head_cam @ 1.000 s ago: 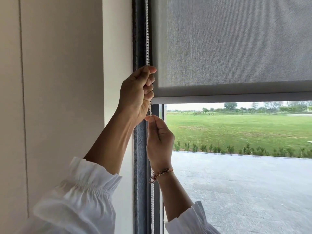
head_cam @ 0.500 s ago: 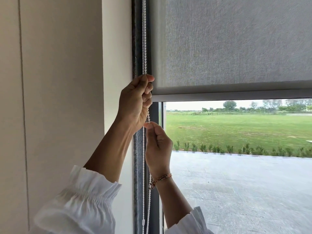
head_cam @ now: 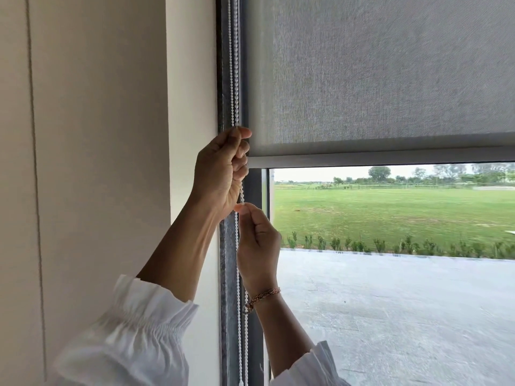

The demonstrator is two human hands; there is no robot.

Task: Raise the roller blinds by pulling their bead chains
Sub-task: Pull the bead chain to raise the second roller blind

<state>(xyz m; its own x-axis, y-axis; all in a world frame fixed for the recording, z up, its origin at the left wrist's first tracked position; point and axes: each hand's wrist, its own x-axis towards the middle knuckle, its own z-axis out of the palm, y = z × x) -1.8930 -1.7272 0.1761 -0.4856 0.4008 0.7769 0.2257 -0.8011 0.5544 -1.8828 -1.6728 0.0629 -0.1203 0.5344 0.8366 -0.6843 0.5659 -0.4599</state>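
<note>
A grey roller blind (head_cam: 376, 73) covers the upper part of the window, its bottom bar (head_cam: 390, 158) level with my upper hand. A white bead chain (head_cam: 234, 65) hangs in two strands along the dark window frame (head_cam: 224, 79) at the blind's left edge. My left hand (head_cam: 220, 171) is fisted around one strand beside the bottom bar's left end. Right below it, my right hand (head_cam: 257, 240), with a braided bracelet on the wrist, pinches the same strand between thumb and fingers. The chain runs on down past both wrists.
A beige wall (head_cam: 97, 162) fills the left half, meeting the frame. Through the uncovered glass (head_cam: 404, 302) lie a paved terrace, a low hedge and a green lawn. White ruffled sleeves cover both forearms at the bottom.
Both hands have moved slightly down along the chain, staying closed on it. The blind's bottom bar sits a little higher in the window than a second ago.
</note>
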